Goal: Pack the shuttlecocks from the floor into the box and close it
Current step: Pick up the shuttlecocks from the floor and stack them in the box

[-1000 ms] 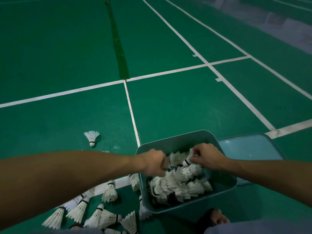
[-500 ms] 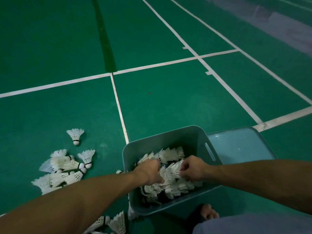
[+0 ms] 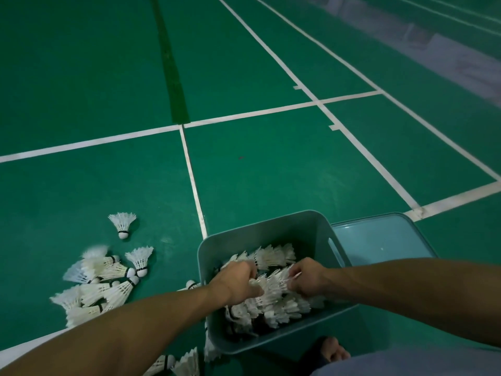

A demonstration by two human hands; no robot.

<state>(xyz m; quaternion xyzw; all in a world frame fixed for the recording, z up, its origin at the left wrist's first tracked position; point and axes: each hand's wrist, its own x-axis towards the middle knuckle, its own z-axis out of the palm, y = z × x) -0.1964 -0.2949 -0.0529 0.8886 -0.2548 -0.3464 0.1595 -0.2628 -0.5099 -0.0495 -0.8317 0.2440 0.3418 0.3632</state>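
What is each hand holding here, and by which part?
Both the left hand and right hand grip shuttlecocks by their feathers, inside the box.

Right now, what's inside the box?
The box holds a heap of white shuttlecocks. Both hands are in it, the left hand and right hand gripping shuttlecocks. The box floor is covered by the heap, so anything beneath cannot be seen.
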